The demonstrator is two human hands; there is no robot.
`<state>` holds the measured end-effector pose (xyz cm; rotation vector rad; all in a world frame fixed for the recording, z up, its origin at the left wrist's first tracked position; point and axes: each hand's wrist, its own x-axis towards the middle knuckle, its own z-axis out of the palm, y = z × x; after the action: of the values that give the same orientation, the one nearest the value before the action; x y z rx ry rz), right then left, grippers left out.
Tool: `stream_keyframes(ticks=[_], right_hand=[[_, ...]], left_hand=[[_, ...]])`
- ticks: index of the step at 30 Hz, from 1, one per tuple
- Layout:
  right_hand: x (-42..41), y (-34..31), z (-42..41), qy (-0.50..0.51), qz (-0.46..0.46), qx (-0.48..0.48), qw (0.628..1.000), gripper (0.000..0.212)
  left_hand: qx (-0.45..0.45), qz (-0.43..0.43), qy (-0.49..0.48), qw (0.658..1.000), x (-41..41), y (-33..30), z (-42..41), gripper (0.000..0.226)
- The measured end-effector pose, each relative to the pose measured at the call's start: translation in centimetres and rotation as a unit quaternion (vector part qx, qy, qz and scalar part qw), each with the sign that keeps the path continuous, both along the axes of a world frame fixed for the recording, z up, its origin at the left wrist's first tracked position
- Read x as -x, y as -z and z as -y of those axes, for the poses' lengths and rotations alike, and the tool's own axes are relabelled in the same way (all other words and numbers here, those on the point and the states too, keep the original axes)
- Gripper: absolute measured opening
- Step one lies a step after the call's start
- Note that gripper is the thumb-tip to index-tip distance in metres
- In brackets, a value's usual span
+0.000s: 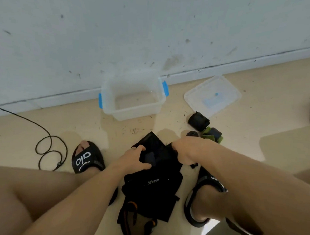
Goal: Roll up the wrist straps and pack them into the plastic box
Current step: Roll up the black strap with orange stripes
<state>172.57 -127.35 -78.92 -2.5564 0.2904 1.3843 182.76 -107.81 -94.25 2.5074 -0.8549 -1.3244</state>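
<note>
The left hand [135,158] curls its fingers and thumb round the near end of a black wrist strap [156,151], pinching what looks like the start of a roll, presumably so the wound part cannot spring loose. The right hand [185,151] closes on the opposite end of the same strap, just across from the left; its fingertips are turned away from the camera, so the exact pinch cannot be confirmed, but the hold appears meant to keep the strap taut for winding. Below both hands lies a heap of further black straps [152,191], unrolled, kept within easy reach. Beyond the left hand, against the wall, stands the plastic box [133,98], open, with nothing visible inside. Beyond the right hand lie a rolled black strap [198,121] and a green-and-dark roll [212,134], apparently staged for packing, with the lid [212,95] further off, out of the way. Judgement: rolling is under way, packing not begun.
</note>
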Motion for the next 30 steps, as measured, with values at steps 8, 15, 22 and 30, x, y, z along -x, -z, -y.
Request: stream_keyframes(ticks=[8,15,22,30], right_hand=[[2.1,9.8,-2.4,0.187,0.024,-0.071,0.979,0.046],[1.9,15.5,0.7,0.405,0.242,0.075,0.879,0.061],[0.5,18.9,5.9,0.33,0.18,0.088,0.923,0.051],[-0.3,19.6,5.9,0.638,0.203,-0.038,0.742,0.05]], left_hand=[[0.012,0.04,0.029,0.999,0.2,1.2,-0.7,0.059],[-0.011,0.037,0.079,0.996,-0.4,2.5,-0.5,0.067],[-0.019,0.085,0.103,0.991,-0.2,3.1,0.8,0.045],[0.042,0.004,-0.039,0.998,-1.6,3.0,0.6,0.021]])
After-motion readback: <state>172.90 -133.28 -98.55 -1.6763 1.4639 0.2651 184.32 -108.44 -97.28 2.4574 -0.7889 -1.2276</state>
